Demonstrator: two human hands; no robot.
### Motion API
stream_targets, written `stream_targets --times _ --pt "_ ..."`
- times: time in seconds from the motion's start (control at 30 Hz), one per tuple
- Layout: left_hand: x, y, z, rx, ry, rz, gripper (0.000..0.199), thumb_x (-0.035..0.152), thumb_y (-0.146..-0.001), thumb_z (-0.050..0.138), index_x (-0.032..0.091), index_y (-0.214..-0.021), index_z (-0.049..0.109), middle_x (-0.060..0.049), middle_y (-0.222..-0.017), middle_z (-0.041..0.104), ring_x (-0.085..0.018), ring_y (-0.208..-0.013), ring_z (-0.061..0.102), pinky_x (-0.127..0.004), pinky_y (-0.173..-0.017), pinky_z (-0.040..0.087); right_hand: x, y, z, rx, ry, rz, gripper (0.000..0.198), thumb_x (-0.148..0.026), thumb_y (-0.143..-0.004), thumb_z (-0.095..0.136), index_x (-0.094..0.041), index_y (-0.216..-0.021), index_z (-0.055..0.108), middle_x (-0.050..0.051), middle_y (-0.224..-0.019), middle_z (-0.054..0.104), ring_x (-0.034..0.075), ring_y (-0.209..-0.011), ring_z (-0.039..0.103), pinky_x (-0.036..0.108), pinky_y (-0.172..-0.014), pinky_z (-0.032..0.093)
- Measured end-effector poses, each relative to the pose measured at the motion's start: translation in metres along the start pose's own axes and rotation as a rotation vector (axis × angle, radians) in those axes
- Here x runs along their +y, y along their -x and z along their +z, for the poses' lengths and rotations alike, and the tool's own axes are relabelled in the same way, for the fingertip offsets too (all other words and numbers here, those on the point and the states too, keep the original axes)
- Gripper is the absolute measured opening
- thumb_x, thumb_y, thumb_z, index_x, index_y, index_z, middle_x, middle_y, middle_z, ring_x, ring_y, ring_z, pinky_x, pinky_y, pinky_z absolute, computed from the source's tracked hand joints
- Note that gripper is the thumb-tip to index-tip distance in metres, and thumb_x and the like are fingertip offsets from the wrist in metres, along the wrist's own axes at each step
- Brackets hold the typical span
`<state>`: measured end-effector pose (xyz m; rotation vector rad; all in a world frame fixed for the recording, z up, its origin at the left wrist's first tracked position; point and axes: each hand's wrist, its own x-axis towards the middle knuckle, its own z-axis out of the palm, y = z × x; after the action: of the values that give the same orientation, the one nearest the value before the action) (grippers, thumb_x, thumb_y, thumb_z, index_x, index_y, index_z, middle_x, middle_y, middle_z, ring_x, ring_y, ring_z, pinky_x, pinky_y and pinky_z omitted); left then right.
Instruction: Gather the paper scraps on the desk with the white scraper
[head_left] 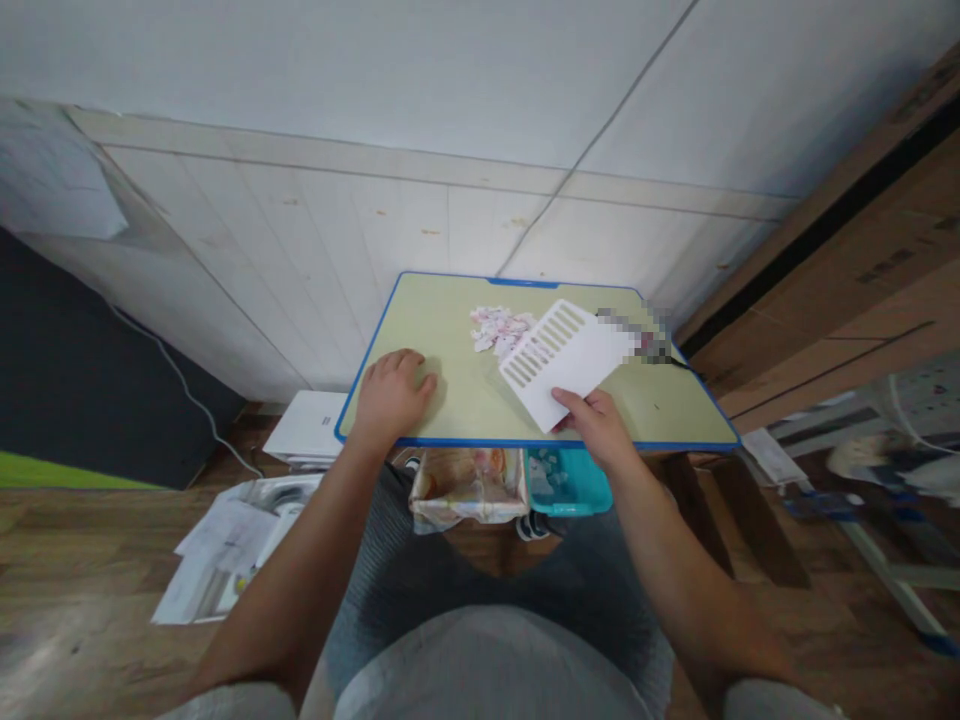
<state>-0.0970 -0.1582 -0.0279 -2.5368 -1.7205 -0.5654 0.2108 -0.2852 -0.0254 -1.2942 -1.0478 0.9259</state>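
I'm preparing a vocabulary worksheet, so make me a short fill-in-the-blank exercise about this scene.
1. The ____ hand holds the white slotted panel.
2. The tabletop is edged in ____.
3. In the picture, the lined container sits to the ____ of the turquoise bin.

Missing words: right; blue; left.

One left hand [395, 392] and one right hand [596, 420]; one flat white slotted board [585, 360]; one heap of small pink-and-white pieces [496, 327], too jumbled to count; one pale yellow-green tabletop [442, 320] with a blue rim; two containers, one patterned-lined basket [472, 509] and one turquoise plastic tub [574, 509]; two thin cables, one grey wall cable [637, 82] and one pale cable [180, 378].
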Motion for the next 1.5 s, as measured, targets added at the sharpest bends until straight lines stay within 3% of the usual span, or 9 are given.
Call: stream_targets --times 0.2,0.4,0.47,0.63,0.77,0.93,1.07,1.33,1.5 --pt "-0.007 0.005 0.004 0.022 0.038 -0.013 0.046 0.043 -0.109 0.056 0.021 -0.144 0.075 -0.017 -0.160 0.073 -0.037 -0.153 0.064 -0.054 -0.137 0.047 0.005 -0.024 0.004 0.283 -0.190 0.027 0.051 -0.064 -0.074 0.099 -0.020 -0.086 0.076 -0.002 -0.061 0.069 0.014 -0.047 0.057 0.027 -0.042 0.054" --pt "-0.009 0.009 0.002 0.011 0.081 -0.004 0.047 0.049 -0.108 0.054 0.028 -0.144 0.075 -0.014 -0.159 0.073 -0.040 -0.154 0.063 -0.060 -0.136 0.047 0.008 -0.024 0.010 0.458 -0.220 -0.014 0.047 -0.051 -0.075 0.104 -0.021 -0.100 0.079 0.003 -0.080 0.081 0.018 -0.055 0.071 0.032 -0.048 0.063" --pt "-0.010 0.009 0.002 0.006 0.099 0.004 0.045 0.050 -0.108 0.055 0.030 -0.144 0.076 -0.014 -0.158 0.073 -0.041 -0.154 0.062 -0.061 -0.136 0.047 0.009 -0.021 0.011 0.461 -0.203 -0.018 0.042 -0.050 -0.080 0.101 -0.021 -0.099 0.079 0.003 -0.077 0.080 0.019 -0.054 0.071 0.033 -0.049 0.063" --pt "-0.014 0.005 0.005 0.032 0.127 0.044 0.047 0.051 -0.107 0.056 0.027 -0.142 0.076 -0.015 -0.157 0.073 -0.042 -0.151 0.064 -0.062 -0.135 0.047 0.011 -0.021 0.011 0.471 -0.172 -0.046 0.041 -0.055 -0.086 0.097 -0.022 -0.097 0.075 -0.003 -0.063 0.070 0.014 -0.043 0.057 0.027 -0.039 0.046" --pt "-0.012 0.000 0.008 0.018 0.117 0.015 0.045 0.048 -0.107 0.059 0.025 -0.141 0.076 -0.014 -0.157 0.073 -0.041 -0.152 0.063 -0.058 -0.136 0.046 0.012 -0.029 0.009 0.417 -0.190 -0.014 0.047 -0.064 -0.083 0.090 -0.024 -0.094 0.069 0.001 -0.065 0.074 0.018 -0.051 0.068 0.031 -0.051 0.059" --pt "-0.002 -0.005 0.004 -0.011 0.083 -0.012 0.043 0.044 -0.108 0.061 0.020 -0.141 0.076 -0.015 -0.156 0.075 -0.036 -0.153 0.063 -0.049 -0.138 0.043 0.014 -0.035 0.007 0.321 -0.171 0.007 0.050 -0.073 -0.087 0.080 -0.025 -0.091 0.066 -0.001 -0.059 0.069 0.017 -0.048 0.063 0.029 -0.049 0.053" --pt "0.004 -0.008 -0.003 -0.028 0.055 -0.051 0.041 0.040 -0.109 0.062 0.018 -0.139 0.077 -0.016 -0.153 0.076 -0.036 -0.152 0.064 -0.048 -0.138 0.043 0.015 -0.035 0.010 0.304 -0.154 0.008 0.044 -0.064 -0.088 0.086 -0.025 -0.086 0.066 -0.004 -0.056 0.065 0.015 -0.046 0.059 0.027 -0.048 0.049" --pt "0.012 -0.010 -0.005 -0.034 0.018 -0.062 0.045 0.041 -0.113 0.061 0.014 -0.147 0.077 -0.016 -0.157 0.075 -0.036 -0.151 0.063 -0.045 -0.134 0.044 0.005 -0.045 0.012 0.390 -0.205 0.056 0.024 -0.037 -0.098 0.085 -0.021 -0.094 0.068 -0.001 -0.067 0.077 0.014 -0.055 0.071 0.023 -0.056 0.057" --pt "0.020 -0.005 -0.009 -0.045 -0.036 -0.069 0.046 0.042 -0.115 0.057 0.017 -0.149 0.075 -0.019 -0.157 0.073 -0.038 -0.151 0.062 -0.049 -0.129 0.048 0.000 -0.045 0.014 0.370 -0.156 0.109 0.022 -0.038 -0.111 0.080 -0.017 -0.105 0.073 -0.001 -0.083 0.078 0.014 -0.064 0.073 0.026 -0.063 0.062"
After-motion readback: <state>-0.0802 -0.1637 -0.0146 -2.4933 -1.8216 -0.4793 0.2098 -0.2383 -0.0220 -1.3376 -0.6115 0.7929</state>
